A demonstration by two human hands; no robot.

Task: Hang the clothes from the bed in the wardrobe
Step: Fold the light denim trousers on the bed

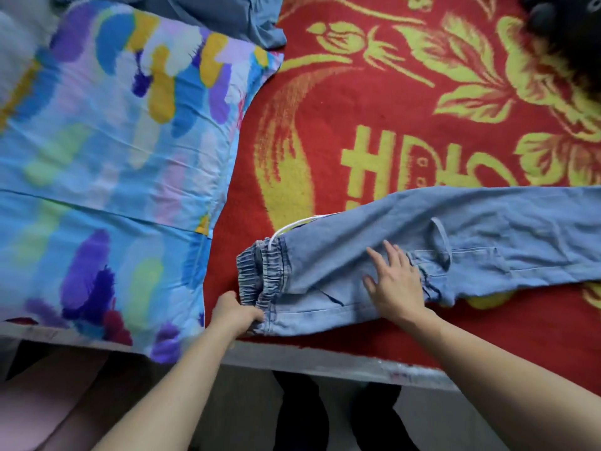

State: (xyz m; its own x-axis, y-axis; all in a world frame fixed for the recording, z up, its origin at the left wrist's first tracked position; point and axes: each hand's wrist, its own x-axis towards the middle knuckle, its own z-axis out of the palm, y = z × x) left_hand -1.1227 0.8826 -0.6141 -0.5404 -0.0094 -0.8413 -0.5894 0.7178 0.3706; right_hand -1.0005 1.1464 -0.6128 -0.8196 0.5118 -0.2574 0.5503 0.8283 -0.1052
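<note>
Early stage: jeans point(455, 249) lying flat on the bed point(390, 131), lower right of frame, nothing hung yet; left hand point(235, 309) gripping the elastic waistband point(260, 275), right hand point(395, 281) pressing spread flat on the denim; wardrobe not visible

Both forearms bare — no sleeves, rings or watch; hands point(395, 284) ungloved.

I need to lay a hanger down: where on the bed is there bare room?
Bare red blanket lies between the pillow and the jeans. The near edge is crowded: both hands, left hand and right hand, on the jeans.
</note>
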